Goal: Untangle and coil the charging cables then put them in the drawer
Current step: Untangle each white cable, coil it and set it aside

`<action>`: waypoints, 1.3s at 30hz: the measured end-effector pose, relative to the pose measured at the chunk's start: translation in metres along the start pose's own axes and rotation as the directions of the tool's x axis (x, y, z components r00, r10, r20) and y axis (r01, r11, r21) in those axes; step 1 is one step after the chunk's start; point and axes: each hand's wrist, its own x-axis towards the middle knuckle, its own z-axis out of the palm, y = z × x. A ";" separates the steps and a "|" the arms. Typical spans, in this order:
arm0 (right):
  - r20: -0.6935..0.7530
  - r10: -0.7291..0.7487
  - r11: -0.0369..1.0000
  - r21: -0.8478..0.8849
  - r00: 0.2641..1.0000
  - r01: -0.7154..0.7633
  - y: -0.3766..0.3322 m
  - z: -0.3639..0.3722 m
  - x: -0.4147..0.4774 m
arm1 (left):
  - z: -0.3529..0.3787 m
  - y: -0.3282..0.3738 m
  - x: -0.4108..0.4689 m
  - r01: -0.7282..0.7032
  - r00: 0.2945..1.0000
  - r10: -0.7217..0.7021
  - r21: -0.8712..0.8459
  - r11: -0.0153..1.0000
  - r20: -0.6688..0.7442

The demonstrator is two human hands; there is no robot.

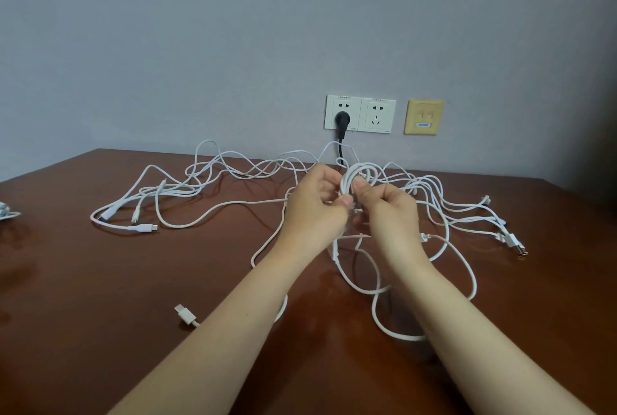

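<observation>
Small coil of white charging cable [359, 177], raised above the middle of the brown table [100, 281], loops standing roughly upright and facing the camera. Pinched on its left side by the left hand [314, 204], thumb and curled fingers closed on the strands. Gripped on its right side by the right hand [387, 211], thumb pressed onto the loops. Both hands equally close, touching the coil from opposite sides, neither free.

Below the hands, uncoiled slack hanging down and looping toward the near edge and to the right. Exact run among the other strands hard to trace. Likely next: feeding that slack up from below into the coil, so a pull from the near side rather than the far.

Further out, a loose tangle of white cables [207, 177] spread far left, a fan of cables [467, 214] with connectors to the right, a lone USB plug [184, 313] near left. At the far left edge, a small white bundle [6, 212], perhaps already coiled. On the wall behind, a double socket [380, 116] with a black plug [341, 119]. Drawer out of sight.
</observation>
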 end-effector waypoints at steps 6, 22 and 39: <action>-0.065 0.016 1.000 0.013 0.998 -0.015 0.000 0.000 -0.002 | 0.000 -0.001 -0.002 -0.034 0.999 0.033 0.045 0.998 0.022; 0.145 0.044 0.988 0.139 0.988 -0.064 0.002 -0.004 0.008 | 0.003 -0.004 -0.001 0.061 0.995 -0.072 -0.156 0.986 -0.063; 0.055 0.014 1.000 0.024 0.998 -0.015 0.004 -0.006 0.005 | -0.002 0.003 -0.005 0.149 0.989 -0.142 -0.321 0.935 0.044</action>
